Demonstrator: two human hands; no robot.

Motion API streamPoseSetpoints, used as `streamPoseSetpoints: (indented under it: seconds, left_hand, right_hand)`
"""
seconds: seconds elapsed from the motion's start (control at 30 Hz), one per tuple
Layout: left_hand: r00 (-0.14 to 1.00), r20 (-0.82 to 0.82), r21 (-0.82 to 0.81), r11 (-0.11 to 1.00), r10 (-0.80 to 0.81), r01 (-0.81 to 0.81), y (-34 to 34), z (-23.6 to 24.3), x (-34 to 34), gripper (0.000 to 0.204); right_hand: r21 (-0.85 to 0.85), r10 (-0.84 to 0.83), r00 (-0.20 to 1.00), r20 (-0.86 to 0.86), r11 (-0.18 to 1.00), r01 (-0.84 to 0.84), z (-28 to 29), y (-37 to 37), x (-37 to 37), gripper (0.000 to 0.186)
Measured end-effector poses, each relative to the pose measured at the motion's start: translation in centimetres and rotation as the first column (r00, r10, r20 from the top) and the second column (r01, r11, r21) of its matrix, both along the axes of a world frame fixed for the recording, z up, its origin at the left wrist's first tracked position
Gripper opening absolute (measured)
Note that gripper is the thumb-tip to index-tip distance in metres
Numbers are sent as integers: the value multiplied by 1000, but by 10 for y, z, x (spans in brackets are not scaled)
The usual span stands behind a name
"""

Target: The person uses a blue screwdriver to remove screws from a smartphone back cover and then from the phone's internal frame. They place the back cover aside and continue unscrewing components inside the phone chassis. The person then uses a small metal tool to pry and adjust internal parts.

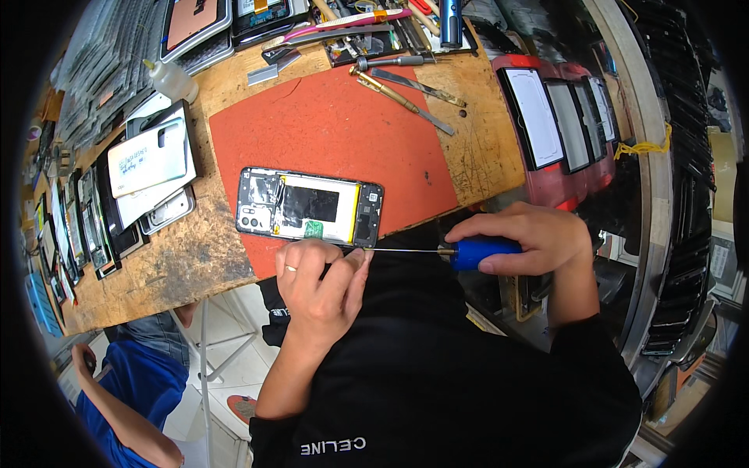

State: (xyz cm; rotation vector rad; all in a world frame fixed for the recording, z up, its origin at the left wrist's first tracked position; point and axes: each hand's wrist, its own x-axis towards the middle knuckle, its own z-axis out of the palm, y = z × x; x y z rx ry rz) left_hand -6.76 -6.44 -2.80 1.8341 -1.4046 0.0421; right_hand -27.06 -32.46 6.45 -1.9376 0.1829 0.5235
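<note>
An opened smartphone [328, 204] lies on the orange-red mat [328, 125], its back cover off and the battery and inner parts showing. My left hand [318, 290], with a ring on one finger, is closed at the phone's near right corner, fingers bent and pinched together. What is between those fingertips is too small to make out. My right hand [538, 240] grips the blue handle of a screwdriver [488, 253], off the mat's near edge. Its long thin shaft points left, and the tip meets my left fingertips beside the phone.
Tweezers, a brass-coloured pen-like tool [394, 92] and a flat blade [417, 84] lie at the mat's far right. Phone covers [152, 160] are stacked on the left, near a squeeze bottle [173, 79]. A red rack [538, 183] stands right. Another person [140, 382] sits lower left.
</note>
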Motion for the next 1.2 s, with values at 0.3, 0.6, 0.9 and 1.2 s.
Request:
streamPoseSetpoints:
  seconds: [0.3, 0.6, 0.9, 1.2]
  left_hand:
    - [998, 15, -28, 997, 67, -66, 2, -5, -6, 17]
    - [985, 70, -12, 987, 158, -157, 8, -4, 0, 18]
    - [981, 80, -2, 984, 178, -178, 11, -5, 3, 17]
    - [975, 83, 0, 978, 208, -208, 15, -6, 7, 16]
  right_hand:
    - [-12, -23, 998, 51, 1000, 23, -7, 7, 6, 55]
    - [-28, -42, 994, 98, 999, 44, -10, 16, 11, 55]
    - [-75, -39, 990, 139, 996, 50, -11, 24, 21, 54]
    - [-92, -45, 987, 155, 994, 60, -14, 32, 30, 53]
